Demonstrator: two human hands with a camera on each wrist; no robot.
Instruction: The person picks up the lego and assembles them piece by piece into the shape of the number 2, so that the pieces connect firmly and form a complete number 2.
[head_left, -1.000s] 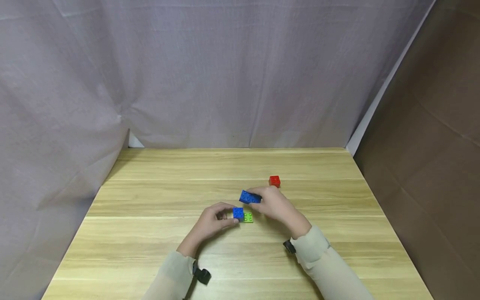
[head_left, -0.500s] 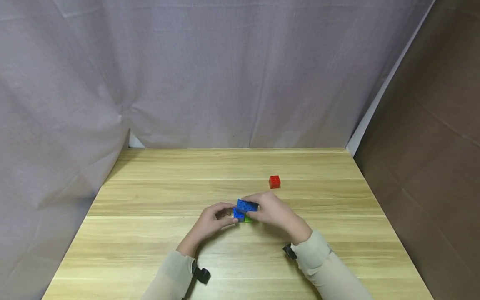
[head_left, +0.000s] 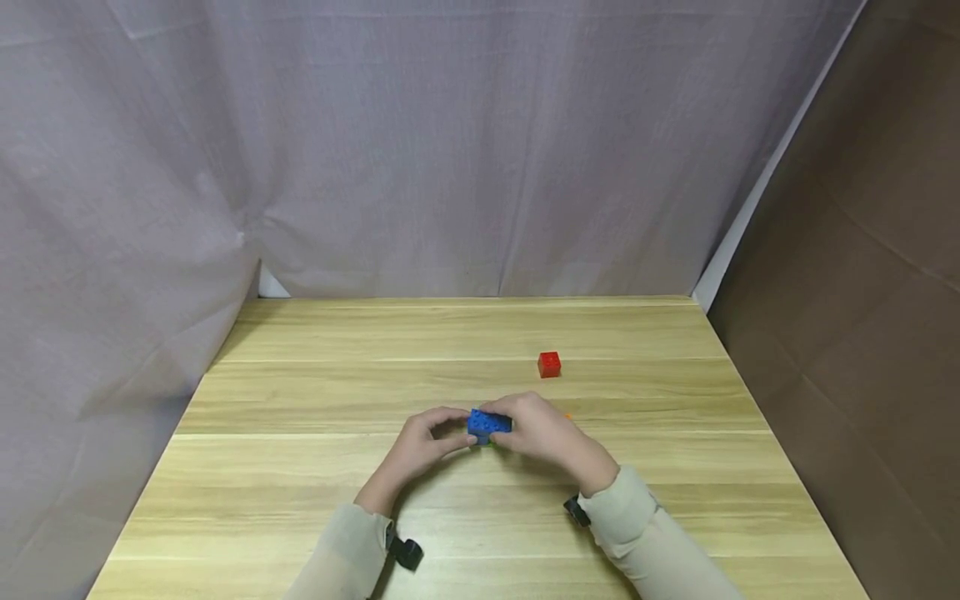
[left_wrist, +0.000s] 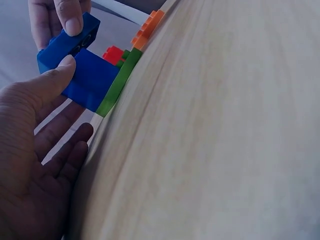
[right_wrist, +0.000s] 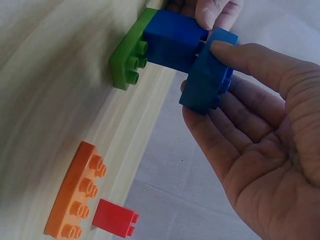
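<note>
A blue building brick (left_wrist: 92,77) stands on one end of a flat green brick (right_wrist: 127,60), whose other studs stay bare. My left hand (head_left: 420,446) pinches that lower brick at its sides between thumb and fingers. Above it, a longer blue brick (right_wrist: 207,72) is pinched by my right hand (head_left: 543,429). This upper brick lies tilted at the lower one's studs, with a gap showing in the right wrist view, and its far end overhangs the green brick. From the head, the lower brick is mostly covered.
A red brick (head_left: 549,364) sits farther back on the wooden table (head_left: 337,375). Near it lies a flat orange brick (right_wrist: 75,192), largely hidden behind my right hand in the head view. Grey cloth (head_left: 450,167) hangs behind the table, brown cloth on the right.
My right hand has brought the long blue brick left and down onto the lower blue brick. The orange brick's edge has come into sight beside it. The left hand has stayed nearly still.
</note>
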